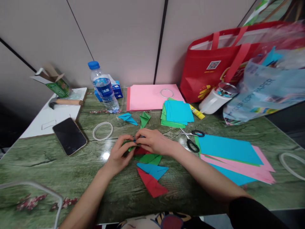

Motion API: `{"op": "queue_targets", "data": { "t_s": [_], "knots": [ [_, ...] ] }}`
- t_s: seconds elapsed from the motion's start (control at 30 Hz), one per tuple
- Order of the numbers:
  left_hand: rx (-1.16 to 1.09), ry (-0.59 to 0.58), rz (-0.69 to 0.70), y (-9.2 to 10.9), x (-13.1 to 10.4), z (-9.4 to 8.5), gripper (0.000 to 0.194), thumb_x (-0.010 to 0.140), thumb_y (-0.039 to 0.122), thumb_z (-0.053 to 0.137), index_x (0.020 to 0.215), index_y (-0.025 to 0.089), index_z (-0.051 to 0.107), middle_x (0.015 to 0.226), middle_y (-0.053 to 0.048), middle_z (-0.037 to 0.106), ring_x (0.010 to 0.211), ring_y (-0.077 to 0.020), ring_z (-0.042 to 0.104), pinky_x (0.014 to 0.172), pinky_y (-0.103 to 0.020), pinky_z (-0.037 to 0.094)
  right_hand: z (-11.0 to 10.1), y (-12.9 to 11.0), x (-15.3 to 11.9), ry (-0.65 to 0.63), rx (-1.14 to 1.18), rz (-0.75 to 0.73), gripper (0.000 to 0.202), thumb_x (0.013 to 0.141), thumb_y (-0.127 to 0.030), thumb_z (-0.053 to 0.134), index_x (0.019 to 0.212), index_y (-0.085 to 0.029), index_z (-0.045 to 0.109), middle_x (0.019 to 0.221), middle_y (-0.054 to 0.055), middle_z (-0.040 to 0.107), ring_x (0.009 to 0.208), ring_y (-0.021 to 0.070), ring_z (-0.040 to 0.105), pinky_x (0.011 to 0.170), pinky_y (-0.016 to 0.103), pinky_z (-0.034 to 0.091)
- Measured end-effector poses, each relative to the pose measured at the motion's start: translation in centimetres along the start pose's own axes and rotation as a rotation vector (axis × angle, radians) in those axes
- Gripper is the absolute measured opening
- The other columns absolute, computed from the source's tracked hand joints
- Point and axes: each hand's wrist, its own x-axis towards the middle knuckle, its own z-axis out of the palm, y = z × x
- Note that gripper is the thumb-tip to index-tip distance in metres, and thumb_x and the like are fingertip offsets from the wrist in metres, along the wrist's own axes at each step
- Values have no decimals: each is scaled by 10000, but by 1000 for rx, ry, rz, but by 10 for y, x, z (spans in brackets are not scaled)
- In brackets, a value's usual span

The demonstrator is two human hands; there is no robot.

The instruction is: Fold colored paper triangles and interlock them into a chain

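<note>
My left hand [120,156] and my right hand [152,142] meet near the middle of the table, fingers curled on small folded paper. Green paper [130,147] shows by my left fingers, and a bit of blue shows between the fingertips. Below my right hand lie folded pieces: a dark red one, a green one [150,159], a blue one [154,170] and a red one [152,185], partly overlapping. Just beyond my hands rest a folded blue piece [128,118] and a folded green piece [144,119]. The fingers hide much of the held paper.
Scissors [190,140] lie right of my hands, beside coloured sheets [228,148]. Farther back are cut squares [178,111], a glue stick [197,112], pink paper [147,97], a bottle [105,89], a white mug [214,101] and a red bag [202,70]. A phone [70,136] lies left.
</note>
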Motion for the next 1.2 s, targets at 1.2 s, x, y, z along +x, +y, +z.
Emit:
{"op": "queue_targets", "data": {
  "t_s": [1.2],
  "knots": [
    [56, 0, -101, -9, -5, 4, 170, 877, 125, 504, 1030, 199, 508, 1016, -72, 600, 971, -174, 595, 842, -326, 508, 17, 3, 3, 197, 26, -20, 170, 867, -313, 582, 921, -163, 641, 974, 100, 676, 944, 206, 578, 820, 370, 434]
  ]
}}
